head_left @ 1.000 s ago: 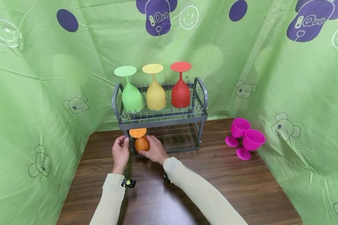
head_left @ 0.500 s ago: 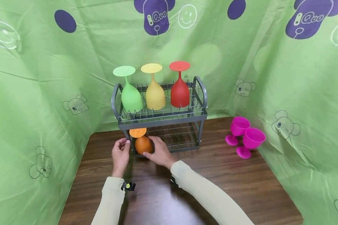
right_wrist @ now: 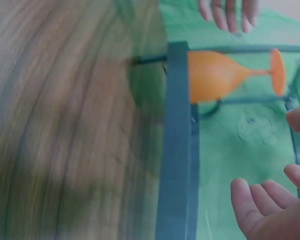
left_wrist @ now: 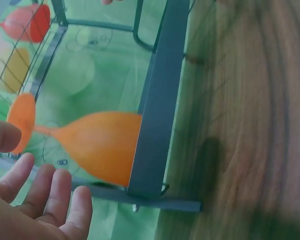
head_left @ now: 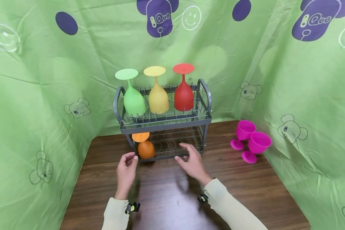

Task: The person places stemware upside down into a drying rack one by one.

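An orange goblet (head_left: 146,149) stands upside down at the left end of the lower tier of a dark grey dish rack (head_left: 166,125). My left hand (head_left: 126,172) is just in front of the rack's lower left corner, fingers loosely bent around nothing. In the left wrist view its fingers (left_wrist: 60,195) lie near the goblet's orange base. My right hand (head_left: 192,162) hovers at the front right of the lower tier, thumb and fingers apart and holding nothing. Upside down on the upper tier are a green goblet (head_left: 134,101), a yellow goblet (head_left: 159,99) and a red goblet (head_left: 184,97).
Two magenta goblets (head_left: 245,130) stand upright, close together, on the right of the wooden table (head_left: 166,198). Green printed cloth (head_left: 83,57) hangs behind the rack and on both sides. The rack's curved side handles (head_left: 206,94) rise above the upper tier.
My right hand has let go of the orange goblet and moved right along the rack. The left hand has drawn back slightly toward me. The orange goblet stays on the lower tier.
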